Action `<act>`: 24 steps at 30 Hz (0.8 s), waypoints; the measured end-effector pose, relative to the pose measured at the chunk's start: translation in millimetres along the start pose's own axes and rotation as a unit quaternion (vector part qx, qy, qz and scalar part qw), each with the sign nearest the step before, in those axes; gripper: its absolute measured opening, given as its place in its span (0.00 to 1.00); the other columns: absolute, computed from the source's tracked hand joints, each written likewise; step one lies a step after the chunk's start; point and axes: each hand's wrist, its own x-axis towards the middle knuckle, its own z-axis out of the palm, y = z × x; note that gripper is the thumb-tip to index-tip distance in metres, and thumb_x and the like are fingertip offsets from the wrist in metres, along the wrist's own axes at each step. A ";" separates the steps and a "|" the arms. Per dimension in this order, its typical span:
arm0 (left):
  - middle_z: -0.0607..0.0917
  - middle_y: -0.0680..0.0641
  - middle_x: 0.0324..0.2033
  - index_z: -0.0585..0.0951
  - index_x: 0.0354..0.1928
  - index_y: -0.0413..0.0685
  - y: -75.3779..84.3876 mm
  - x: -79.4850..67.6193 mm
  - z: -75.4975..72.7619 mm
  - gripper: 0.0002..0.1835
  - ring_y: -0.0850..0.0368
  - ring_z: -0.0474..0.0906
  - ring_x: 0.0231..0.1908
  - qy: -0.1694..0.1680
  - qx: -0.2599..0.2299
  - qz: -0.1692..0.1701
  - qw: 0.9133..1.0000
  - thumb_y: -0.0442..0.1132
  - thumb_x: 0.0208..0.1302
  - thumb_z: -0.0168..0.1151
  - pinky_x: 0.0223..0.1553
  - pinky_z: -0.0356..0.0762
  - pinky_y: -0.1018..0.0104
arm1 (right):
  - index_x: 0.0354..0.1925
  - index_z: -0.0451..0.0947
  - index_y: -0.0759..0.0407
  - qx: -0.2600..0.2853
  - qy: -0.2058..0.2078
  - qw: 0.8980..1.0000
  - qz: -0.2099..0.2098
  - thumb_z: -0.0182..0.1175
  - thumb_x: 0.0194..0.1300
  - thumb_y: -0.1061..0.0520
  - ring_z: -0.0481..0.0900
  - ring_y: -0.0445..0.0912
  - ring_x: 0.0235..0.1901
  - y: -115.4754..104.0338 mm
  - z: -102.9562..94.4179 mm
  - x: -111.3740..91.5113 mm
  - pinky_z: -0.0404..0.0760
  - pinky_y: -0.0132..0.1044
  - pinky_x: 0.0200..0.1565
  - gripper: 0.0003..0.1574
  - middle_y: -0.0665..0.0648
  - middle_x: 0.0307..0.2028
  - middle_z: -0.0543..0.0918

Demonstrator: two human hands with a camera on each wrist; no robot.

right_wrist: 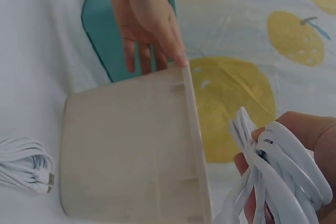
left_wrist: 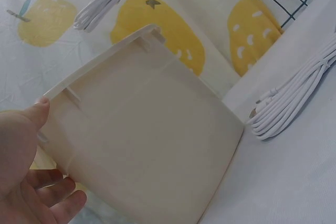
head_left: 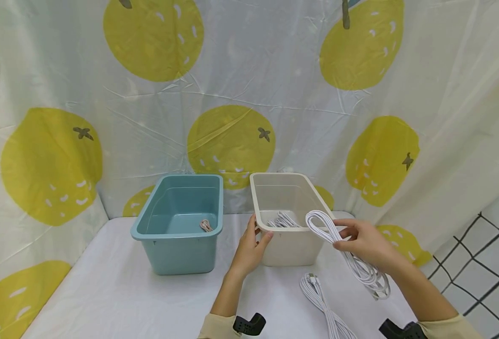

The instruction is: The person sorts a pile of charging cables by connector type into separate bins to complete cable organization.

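My right hand [head_left: 365,242] pinches a looped bundle of white cable [head_left: 361,270] near the front right corner of a beige plastic bin [head_left: 291,247]. One end of the bundle reaches over the bin's rim, while the rest hangs outside. My left hand [head_left: 249,249] holds the bin's front left corner, thumb on the rim and fingers along the side. Inside the bin lies another white cable bundle [head_left: 284,220], partly hidden by the front wall. A further tied white cable [head_left: 323,301] with a metal plug rests on the white-covered table [head_left: 118,287] in front.
Left of the beige bin stands a teal bin [head_left: 179,254] with a small pinkish-beige cable bundle [head_left: 206,225] inside. A lemon-print curtain [head_left: 232,84] hangs behind both bins. Black wire grid [head_left: 482,263] stands at the right edge.
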 end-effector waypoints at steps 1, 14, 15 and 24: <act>0.66 0.37 0.73 0.49 0.82 0.46 -0.2 0.1 0.0 0.41 0.35 0.67 0.69 -0.001 -0.001 0.001 1.000 0.50 0.79 0.57 0.59 0.73 0.33 | 0.70 0.68 0.73 -0.003 -0.002 1.000 0.002 0.72 0.63 0.61 0.82 0.52 0.36 -1.2 -1.1 2.5 0.84 0.40 0.35 0.41 0.59 0.40 0.85; 0.65 0.36 0.73 0.50 0.82 0.46 -1.5 1.9 0.7 0.40 0.33 0.67 0.69 -0.002 -0.008 0.003 1.000 0.49 0.79 0.58 0.58 0.73 0.31 | 0.71 0.68 0.72 -0.042 -0.008 0.999 -0.007 0.71 0.64 0.57 0.81 0.51 0.41 -22.9 -13.9 49.0 0.82 0.37 0.40 0.43 0.62 0.46 0.84; 0.65 0.37 0.73 0.50 0.82 0.46 -1.8 2.1 0.6 0.40 0.33 0.67 0.69 -0.002 -0.008 0.003 1.000 0.49 0.79 0.58 0.58 0.73 0.31 | 0.71 0.68 0.72 -0.045 -0.007 0.999 -0.009 0.71 0.64 0.57 0.81 0.51 0.41 -24.7 -14.9 52.7 0.82 0.37 0.41 0.43 0.62 0.47 0.84; 0.66 0.38 0.73 0.51 0.82 0.49 -2.1 1.4 -0.6 0.40 0.35 0.67 0.69 -0.001 -0.010 0.004 1.000 0.48 0.79 0.58 0.58 0.73 0.32 | 0.72 0.67 0.72 -0.045 -0.018 0.999 -0.025 0.70 0.65 0.56 0.81 0.50 0.39 -39.9 -18.9 80.7 0.81 0.36 0.39 0.44 0.66 0.49 0.83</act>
